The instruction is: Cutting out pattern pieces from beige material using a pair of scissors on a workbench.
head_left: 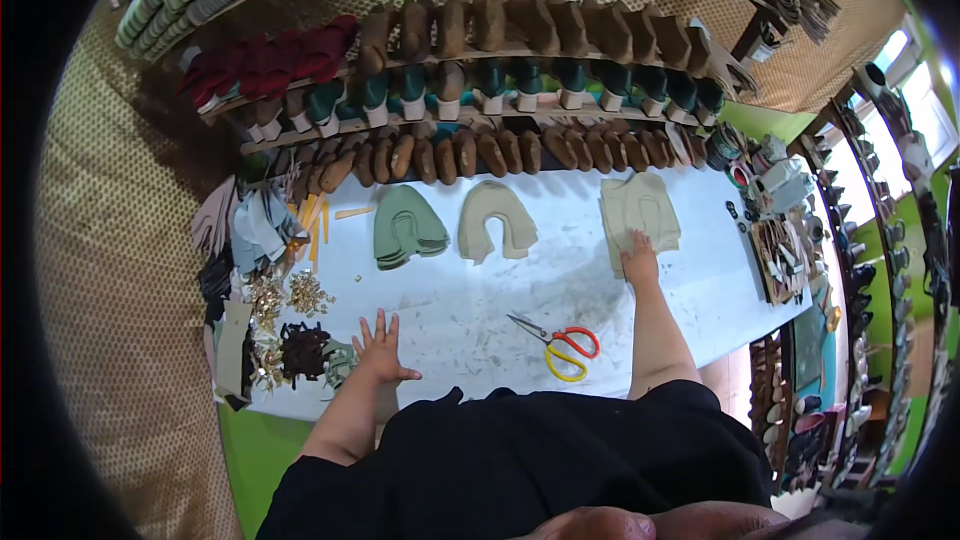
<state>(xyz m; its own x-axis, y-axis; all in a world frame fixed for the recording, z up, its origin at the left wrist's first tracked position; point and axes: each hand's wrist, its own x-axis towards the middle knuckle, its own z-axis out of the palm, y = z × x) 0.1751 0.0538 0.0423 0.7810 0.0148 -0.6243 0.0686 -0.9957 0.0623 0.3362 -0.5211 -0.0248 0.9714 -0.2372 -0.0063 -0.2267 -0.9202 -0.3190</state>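
My left hand [378,348] lies on the white tabletop with its fingers spread and nothing in it. The fingers of my right hand [639,256] are stretched out over the lower part of a stack of beige, flat cut shoe pieces [652,202] at the right. At the middle back lies a beige U-shaped pile of shoe uppers [494,202]. Left of it sits a green U-shaped pile of uppers [405,215]. Scissors with one red and one yellow handle [560,345] rest between my arms, blades slightly apart and pointing to the upper left.
Gold-coloured small parts [308,294] and dark brown strips [303,350] are heaped on the left. Yellow strips [314,230] lie behind them. Racks of brown shoe lasts [490,152] line the table's back edge. A box of scraps [775,258] stands at the right edge.
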